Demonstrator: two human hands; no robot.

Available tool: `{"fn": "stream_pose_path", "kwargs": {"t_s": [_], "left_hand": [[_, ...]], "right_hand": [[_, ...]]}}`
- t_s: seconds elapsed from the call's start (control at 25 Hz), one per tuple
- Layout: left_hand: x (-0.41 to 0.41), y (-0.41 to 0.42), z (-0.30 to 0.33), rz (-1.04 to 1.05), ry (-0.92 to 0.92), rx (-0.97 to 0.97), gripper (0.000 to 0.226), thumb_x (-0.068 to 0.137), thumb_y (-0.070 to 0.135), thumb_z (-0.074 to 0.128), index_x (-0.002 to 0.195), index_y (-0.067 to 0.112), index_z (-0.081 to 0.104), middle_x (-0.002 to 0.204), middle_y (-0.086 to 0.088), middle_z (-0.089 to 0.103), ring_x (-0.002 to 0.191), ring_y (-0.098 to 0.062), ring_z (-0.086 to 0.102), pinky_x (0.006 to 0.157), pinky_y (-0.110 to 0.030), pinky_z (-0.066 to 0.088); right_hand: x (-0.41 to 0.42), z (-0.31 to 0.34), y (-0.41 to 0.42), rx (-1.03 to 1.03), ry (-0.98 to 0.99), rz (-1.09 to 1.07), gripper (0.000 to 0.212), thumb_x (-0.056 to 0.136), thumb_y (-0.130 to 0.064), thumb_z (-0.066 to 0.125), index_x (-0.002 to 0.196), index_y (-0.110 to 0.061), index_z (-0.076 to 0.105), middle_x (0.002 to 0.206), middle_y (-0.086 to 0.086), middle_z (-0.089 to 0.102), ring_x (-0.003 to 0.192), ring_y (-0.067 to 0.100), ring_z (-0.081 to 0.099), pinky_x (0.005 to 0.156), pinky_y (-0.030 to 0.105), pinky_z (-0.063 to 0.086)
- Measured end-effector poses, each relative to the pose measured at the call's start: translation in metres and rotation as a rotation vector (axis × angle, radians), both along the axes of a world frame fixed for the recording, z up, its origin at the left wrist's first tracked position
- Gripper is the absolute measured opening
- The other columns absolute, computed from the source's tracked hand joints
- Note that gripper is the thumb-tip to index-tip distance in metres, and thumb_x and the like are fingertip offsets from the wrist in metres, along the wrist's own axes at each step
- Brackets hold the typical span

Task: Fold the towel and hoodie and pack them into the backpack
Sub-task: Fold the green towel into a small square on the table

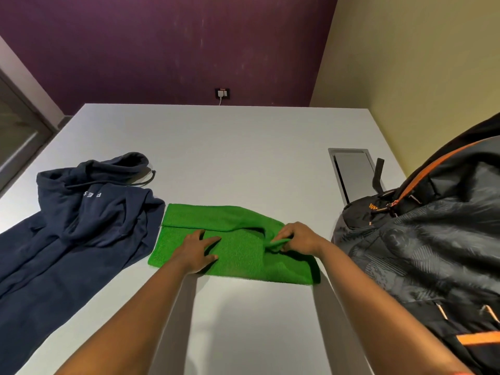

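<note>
From the head view, the green towel (238, 239) lies partly folded on the white table (216, 147), between the blue hoodie (81, 228) and the black backpack (422, 239). The left hand (196, 251) lies flat on it with straight fingers and presses it down. The right hand (296, 238) pinches a bunched-up bit of the towel. The towel looks soft, light and floppy, so it is probably best picked up by its corners or edges.
</note>
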State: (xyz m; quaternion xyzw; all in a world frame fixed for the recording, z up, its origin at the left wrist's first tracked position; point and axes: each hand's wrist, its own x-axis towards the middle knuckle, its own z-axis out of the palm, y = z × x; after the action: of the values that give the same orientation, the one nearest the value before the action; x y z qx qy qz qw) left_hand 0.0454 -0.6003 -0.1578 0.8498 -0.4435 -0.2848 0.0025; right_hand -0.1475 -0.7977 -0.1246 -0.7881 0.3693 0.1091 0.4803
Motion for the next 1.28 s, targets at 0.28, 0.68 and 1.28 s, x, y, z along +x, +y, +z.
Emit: {"fn": "stream_pose_path", "kwargs": {"t_s": [0.28, 0.68, 1.28], "left_hand": [[0.001, 0.000, 0.005, -0.018, 0.020, 0.075, 0.069, 0.088, 0.034, 0.062, 0.146, 0.035, 0.026, 0.156, -0.011, 0.011, 0.142, -0.032, 0.015, 0.115, -0.043, 0.025], [-0.001, -0.005, 0.011, -0.023, 0.002, 0.089, 0.065, 0.087, 0.034, 0.063, 0.144, 0.036, 0.030, 0.151, -0.013, 0.018, 0.137, -0.036, 0.020, 0.111, -0.044, 0.029], [-0.010, -0.008, 0.009, -0.052, -0.173, 0.115, 0.085, 0.079, 0.037, 0.071, 0.146, 0.040, 0.019, 0.150, -0.012, 0.018, 0.138, -0.031, 0.020, 0.102, -0.047, 0.038]], "right_hand": [[0.003, 0.006, 0.004, -0.013, -0.468, -0.607, 0.020, 0.077, -0.027, 0.074, 0.064, -0.017, 0.063, 0.067, 0.002, 0.061, 0.068, 0.016, 0.057, 0.074, 0.028, 0.047], [0.012, 0.014, -0.013, -0.167, -0.376, -0.399, 0.029, 0.076, -0.015, 0.076, 0.058, -0.018, 0.053, 0.060, -0.002, 0.053, 0.044, 0.005, 0.044, 0.049, 0.013, 0.037], [0.007, -0.004, 0.005, -0.443, 0.197, 0.144, 0.042, 0.069, -0.064, 0.066, 0.071, -0.025, 0.049, 0.076, -0.006, 0.055, 0.077, 0.016, 0.051, 0.069, 0.027, 0.041]]}}
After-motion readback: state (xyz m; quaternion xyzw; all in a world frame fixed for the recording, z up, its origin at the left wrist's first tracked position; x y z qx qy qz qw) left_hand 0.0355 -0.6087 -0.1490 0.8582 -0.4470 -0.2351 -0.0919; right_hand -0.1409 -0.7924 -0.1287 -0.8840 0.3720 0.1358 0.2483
